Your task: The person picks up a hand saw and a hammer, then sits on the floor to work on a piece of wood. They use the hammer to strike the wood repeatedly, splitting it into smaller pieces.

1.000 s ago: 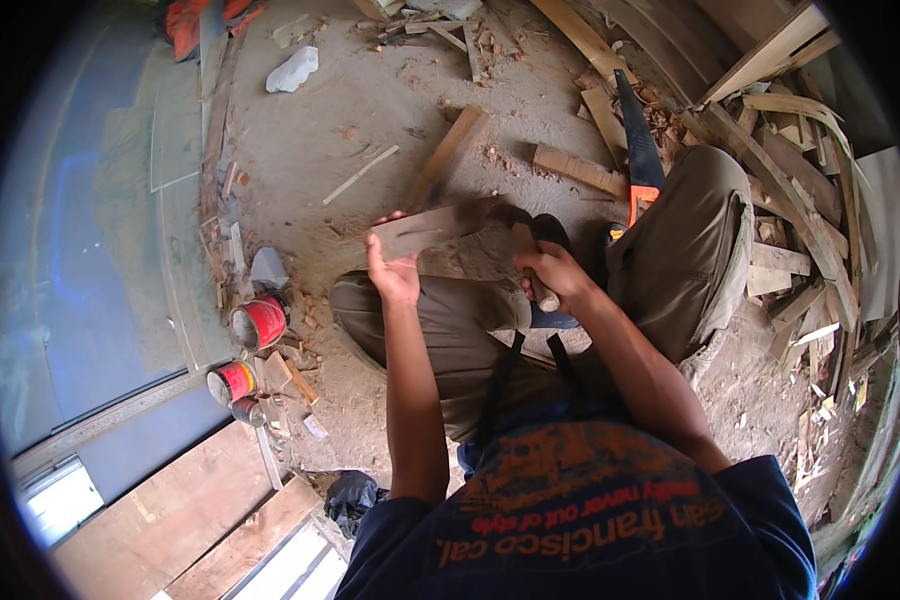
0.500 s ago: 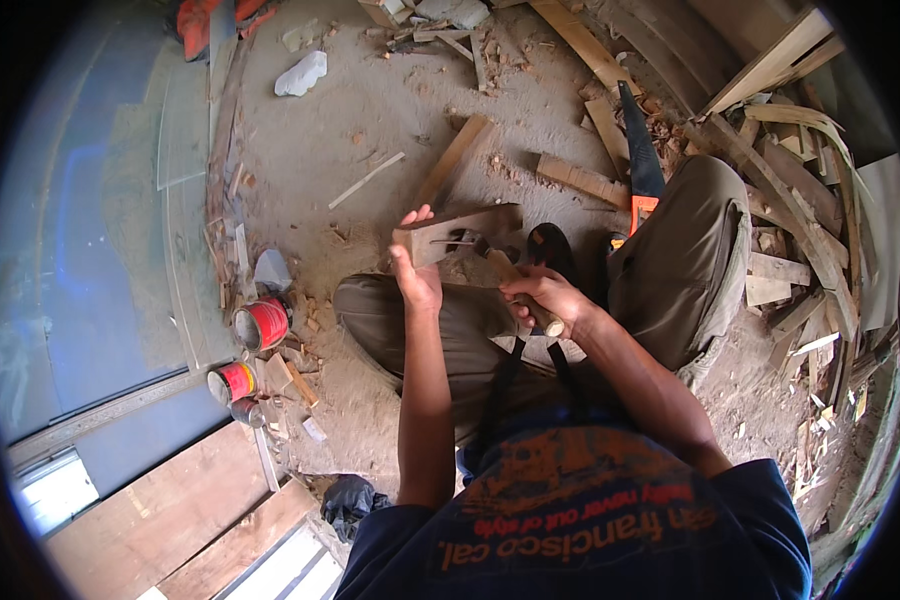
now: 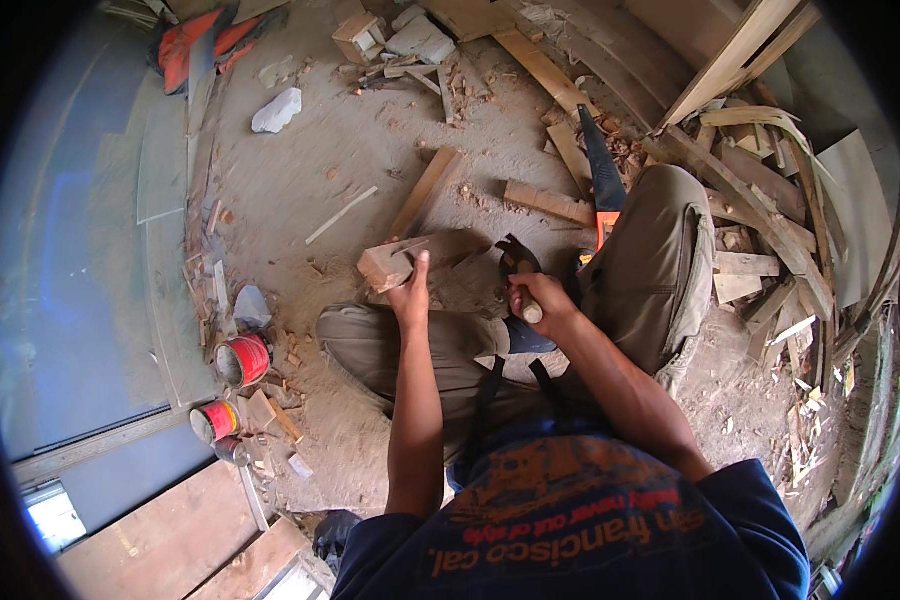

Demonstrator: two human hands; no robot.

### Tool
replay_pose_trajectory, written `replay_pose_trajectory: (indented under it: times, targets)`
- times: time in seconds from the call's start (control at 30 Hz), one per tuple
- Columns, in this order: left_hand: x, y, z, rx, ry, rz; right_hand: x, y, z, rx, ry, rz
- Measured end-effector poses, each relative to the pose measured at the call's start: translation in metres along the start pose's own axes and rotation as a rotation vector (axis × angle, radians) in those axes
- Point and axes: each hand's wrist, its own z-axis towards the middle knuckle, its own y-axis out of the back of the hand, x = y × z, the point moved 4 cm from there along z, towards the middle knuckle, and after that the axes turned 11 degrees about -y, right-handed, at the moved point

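My left hand [image 3: 411,295] is closed around the near end of a wooden hand plane [image 3: 455,246], a long brown block with a dark slot in its upper side. The plane is held up over my left leg, its far end pointing right. In my right hand [image 3: 545,298] is a hammer [image 3: 533,313], gripped by its pale wooden handle, the butt toward me. Its dark claw head [image 3: 511,246] stands beyond my fingers, just right of the plane's far end and apart from it. The plane's underside is hidden.
A handsaw [image 3: 602,165] with an orange handle leans beside my right knee. Timber offcuts [image 3: 548,201] lie ahead, and a scrap wood pile [image 3: 770,215] stands at right. Two red cans [image 3: 243,359] sit at left, near glass sheets [image 3: 165,165]. A white lump [image 3: 277,111] lies farther off.
The hammer has moved from against the plane to its right side, its head now pointing away from me. The plane has turned in my left hand, and the view has shifted.
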Motion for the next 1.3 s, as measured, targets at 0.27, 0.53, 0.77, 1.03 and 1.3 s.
replay_pose_trajectory:
  times: [0.27,0.53,0.77,1.03,1.3]
  targets:
    - [-0.005,0.024,0.017,-0.531,0.261,-0.120,0.049,-0.027,-0.090,0.230,0.168,0.102]
    - [-0.016,0.051,0.023,-0.594,0.386,-0.673,0.063,-0.104,-0.213,0.496,0.595,-0.246]
    - [-0.027,0.059,0.025,-0.556,0.365,-0.902,0.038,-0.131,-0.258,0.180,0.676,-0.491]
    - [-0.022,0.061,0.023,-0.564,0.356,-0.992,-0.027,-0.087,-0.171,0.098,0.276,-0.466]
    - [0.006,0.041,0.023,-0.324,0.374,-1.070,0.023,-0.116,-0.158,-0.008,0.711,-0.578]
